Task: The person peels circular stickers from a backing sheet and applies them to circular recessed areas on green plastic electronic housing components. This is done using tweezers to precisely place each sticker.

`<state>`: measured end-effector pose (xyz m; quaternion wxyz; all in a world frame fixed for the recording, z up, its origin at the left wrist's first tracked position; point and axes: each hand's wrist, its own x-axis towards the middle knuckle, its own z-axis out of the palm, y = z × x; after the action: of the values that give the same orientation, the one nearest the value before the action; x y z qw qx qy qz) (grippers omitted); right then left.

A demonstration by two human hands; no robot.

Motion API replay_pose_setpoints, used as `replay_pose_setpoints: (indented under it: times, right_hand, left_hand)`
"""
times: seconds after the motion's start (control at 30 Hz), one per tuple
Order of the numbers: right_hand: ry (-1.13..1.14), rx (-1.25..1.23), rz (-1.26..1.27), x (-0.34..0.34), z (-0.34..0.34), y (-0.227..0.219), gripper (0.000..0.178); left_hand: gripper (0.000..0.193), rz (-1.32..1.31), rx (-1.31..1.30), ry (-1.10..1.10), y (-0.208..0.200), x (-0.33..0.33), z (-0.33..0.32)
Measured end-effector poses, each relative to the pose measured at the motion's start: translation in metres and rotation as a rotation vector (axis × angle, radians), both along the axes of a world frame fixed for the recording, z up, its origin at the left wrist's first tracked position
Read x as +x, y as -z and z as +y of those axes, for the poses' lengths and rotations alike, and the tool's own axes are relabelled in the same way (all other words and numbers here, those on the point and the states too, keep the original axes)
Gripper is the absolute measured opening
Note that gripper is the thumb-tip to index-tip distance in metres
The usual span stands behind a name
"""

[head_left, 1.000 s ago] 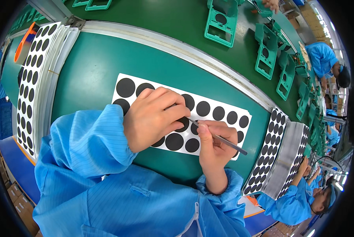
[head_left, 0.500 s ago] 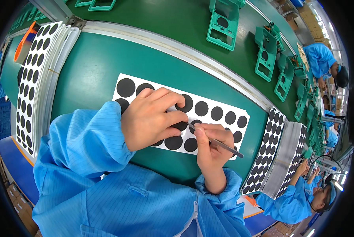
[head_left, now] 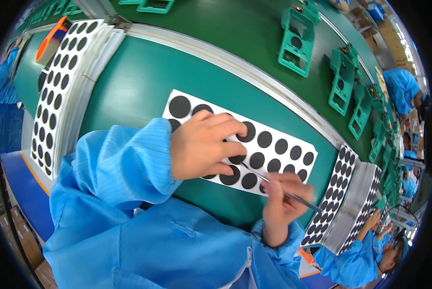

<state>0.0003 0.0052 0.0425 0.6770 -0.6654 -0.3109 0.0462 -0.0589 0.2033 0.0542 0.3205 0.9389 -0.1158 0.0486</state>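
Note:
A white sheet point(head_left: 306, 146) with rows of round black stickers lies at a slant on the green work surface. My left hand point(head_left: 204, 144) rests palm down over its left half, fingers bent and apart, hiding several of the circles. By its fingertips is a black circle point(head_left: 237, 159) in the middle row. My right hand point(head_left: 287, 195), a little blurred, is closed round slim metal tweezers point(head_left: 306, 201). Their fine tip points left and meets the sheet beside that circle, close to my left fingers. Whether the tip grips anything, I cannot tell.
Tall stacks of similar sheets stand left point(head_left: 64, 79) and right point(head_left: 344, 207). An orange tape dispenser point(head_left: 49, 41) is at the far left. Beyond a metal rail point(head_left: 216, 58), green plastic housings point(head_left: 298, 43) lie on a belt. A co-worker in blue point(head_left: 353, 255) sits at the right.
The whole view has shifted, so the scene sits further right. My right hand with the tweezers has drawn slightly toward me relative to the sheet. My left hand stays on the sheet.

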Motion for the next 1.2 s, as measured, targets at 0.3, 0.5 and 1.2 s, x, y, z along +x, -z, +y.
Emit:
replay_pose_setpoints:
  times: [0.3,0.5,1.2]
  right_hand:
    - [0.188,0.193,0.457,0.02,-0.007,-0.01,0.016]
    - [0.12,0.224,0.597,0.012,0.0,-0.014,0.014]
    - [0.018,0.294,0.703,0.015,0.002,-0.008,0.016]
  left_hand:
    - [0.054,0.108,-0.064,0.099,-0.026,0.006,0.037]
    - [0.045,-0.35,0.384,-0.823,-0.017,0.087,0.178]
    - [0.042,-0.218,0.239,-0.651,-0.01,0.152,0.185]
